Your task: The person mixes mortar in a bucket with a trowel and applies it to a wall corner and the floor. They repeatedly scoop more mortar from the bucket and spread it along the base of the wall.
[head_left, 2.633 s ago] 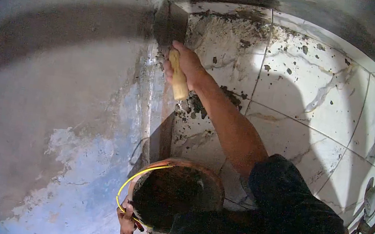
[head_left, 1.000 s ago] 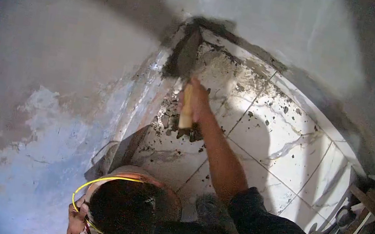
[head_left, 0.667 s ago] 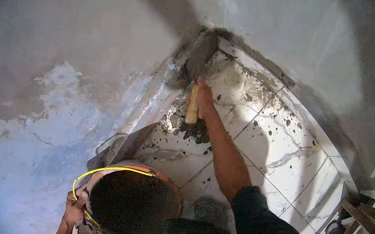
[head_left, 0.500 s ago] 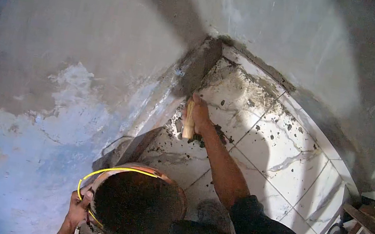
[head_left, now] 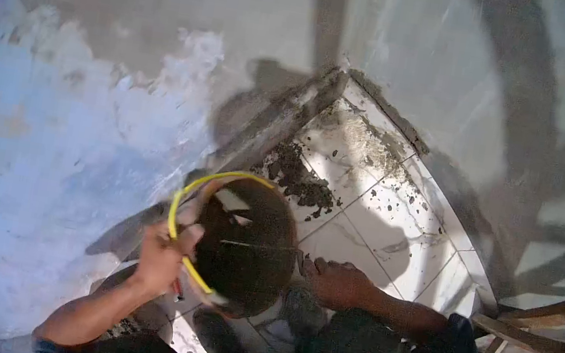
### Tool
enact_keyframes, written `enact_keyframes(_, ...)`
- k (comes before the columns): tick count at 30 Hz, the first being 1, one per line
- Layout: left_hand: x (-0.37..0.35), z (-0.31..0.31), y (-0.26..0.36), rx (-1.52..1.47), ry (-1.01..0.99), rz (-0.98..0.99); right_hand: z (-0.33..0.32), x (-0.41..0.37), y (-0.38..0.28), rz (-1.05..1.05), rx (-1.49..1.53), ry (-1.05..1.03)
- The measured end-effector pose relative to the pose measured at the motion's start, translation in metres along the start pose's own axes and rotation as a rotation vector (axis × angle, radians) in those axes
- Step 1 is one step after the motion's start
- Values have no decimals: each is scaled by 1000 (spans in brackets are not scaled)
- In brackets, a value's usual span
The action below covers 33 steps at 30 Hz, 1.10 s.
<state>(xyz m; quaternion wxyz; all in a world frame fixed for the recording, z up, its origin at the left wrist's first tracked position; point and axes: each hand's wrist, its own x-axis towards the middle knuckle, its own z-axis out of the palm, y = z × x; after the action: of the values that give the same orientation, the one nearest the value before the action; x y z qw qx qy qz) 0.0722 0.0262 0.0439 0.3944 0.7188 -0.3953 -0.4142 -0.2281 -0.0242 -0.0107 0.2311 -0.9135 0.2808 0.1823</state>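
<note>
My left hand [head_left: 164, 257] is closed round the yellow handle at the left side of a round bucket [head_left: 295, 229]. The bucket is tilted so that its dark inside faces me, with pale patches within. My right hand [head_left: 336, 283] is closed at the bucket's right rim. From it, the thin pale edge of a trowel [head_left: 257, 246] reaches across the bucket's mouth; its handle is hidden in my fingers. Dark wet mortar [head_left: 300, 179] lies on the floor just beyond the bucket.
White marbled tiles [head_left: 346, 241] cover the floor, spotted with mortar. Two walls meet at the corner ahead; the left wall [head_left: 79, 168] has patchy blue paint below grey plaster. White skirting tiles [head_left: 440, 200] line the right wall. Wooden pieces [head_left: 529, 334] stand at the right.
My right hand has come back from the left wall's foot to the bucket with the trowel. The bucket has shifted up and right in view, and the heap of mortar is now uncovered.
</note>
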Motion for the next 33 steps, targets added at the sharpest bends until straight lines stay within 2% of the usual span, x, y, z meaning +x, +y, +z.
enact_keyframes(2,-7,11,31,176,-126,-114,0,11,-14,86,53,-25)
enact_keyframes(3,-10,19,21,165,-128,-118,5,15,-17,171,108,-47)
enact_keyframes(4,-8,30,4,152,-120,54,22,22,-19,176,105,-56)
enact_keyframes(5,-12,37,-7,138,-109,224,47,29,-18,77,-33,-170)
enact_keyframes(6,-19,41,-7,131,-109,220,61,33,-22,-25,-172,-279)
enact_keyframes(7,-25,44,-5,145,-118,214,63,29,-26,-25,-174,-280)
enact_keyframes(9,-33,44,-8,158,-116,210,63,20,-28,-452,253,12)
enact_keyframes(10,-35,43,-12,153,-112,224,64,27,-28,-457,251,13)
enact_keyframes(12,-38,39,-16,150,-108,234,62,48,-19,-718,549,-173)
enact_keyframes(13,-35,34,-15,98,-82,236,42,46,-20,-721,551,-172)
enact_keyframes(15,-31,23,-9,48,-56,242,-4,30,-24,-283,977,-505)
enact_keyframes(16,-32,15,0,36,-52,116,-4,27,-21,-289,979,-502)
enact_keyframes(17,-32,8,5,26,-46,-11,-2,23,-18,-224,1212,-529)
enact_keyframes(18,-27,5,-3,-79,-39,76,1,19,-16,-155,1449,-554)
enact_keyframes(19,-24,1,-8,-65,-43,76,4,15,-11,-164,1460,-548)
enact_keyframes(21,-23,-4,-16,-1,10,75,8,7,0,-173,1976,-441)
enact_keyframes(22,-27,-6,-11,-17,-14,113,8,3,4,-185,1990,-432)
enact_keyframes(24,-29,-10,-13,37,-23,127,4,-5,13,-194,2316,-130)
enact_keyframes(25,-30,-13,-14,77,-24,138,3,-5,17,-207,2329,-122)
enact_keyframes(27,-31,-20,-15,90,-56,174,1,-4,28,-149,2181,331)
enact_keyframes(28,-31,-27,-16,166,-85,170,-4,1,33,-150,2093,502)
enact_keyframes(29,-33,-31,-17,242,-112,167,-11,5,35,-158,2108,515)
enact_keyframes(30,-38,-35,-13,262,-122,170,-20,7,33,-160,2076,734)
enact_keyframes(31,-44,-40,-5,280,-161,64,-28,8,33,-157,2031,954)
enact_keyframes(32,-48,-43,-2,296,-194,-39,-34,10,38,-152,2051,1029)
enact_keyframes(33,-52,-47,-6,315,-197,-35,-39,14,41,-159,2065,1040)
